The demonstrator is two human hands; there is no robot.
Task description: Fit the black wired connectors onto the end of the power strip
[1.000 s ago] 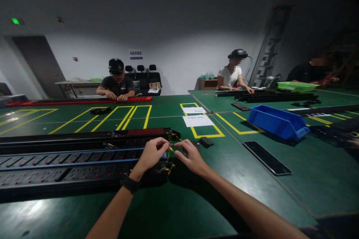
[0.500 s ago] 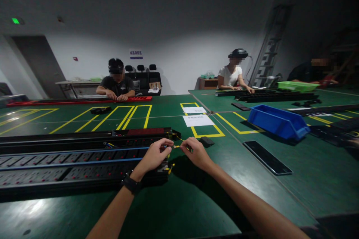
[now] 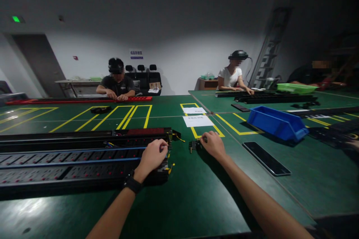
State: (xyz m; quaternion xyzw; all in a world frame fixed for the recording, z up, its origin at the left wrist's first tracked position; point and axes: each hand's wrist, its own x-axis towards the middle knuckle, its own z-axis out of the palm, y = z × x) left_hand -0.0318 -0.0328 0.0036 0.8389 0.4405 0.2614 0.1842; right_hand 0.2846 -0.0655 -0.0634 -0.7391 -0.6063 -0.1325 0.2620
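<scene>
My left hand (image 3: 153, 154) is closed at the right end of a long black rail unit (image 3: 84, 160) with blue strips; what its fingers hold, if anything, is too small to make out. Farther right, my right hand (image 3: 213, 145) pinches a small black part (image 3: 195, 145) just above the green table. Yellow-tipped wires (image 3: 171, 168) stick out of the rail unit's end, and another thin yellow wire (image 3: 181, 139) shows behind them.
A blue bin (image 3: 276, 122) and a dark phone (image 3: 266, 158) lie to the right. White paper sheets (image 3: 198, 121) lie beyond my hands. Two people work across the table (image 3: 165, 110), another at far right, near a green tray (image 3: 296, 88).
My right hand has moved right, away from my left hand and the yellow wire, and has taken hold of the black part. My left hand has shifted only slightly.
</scene>
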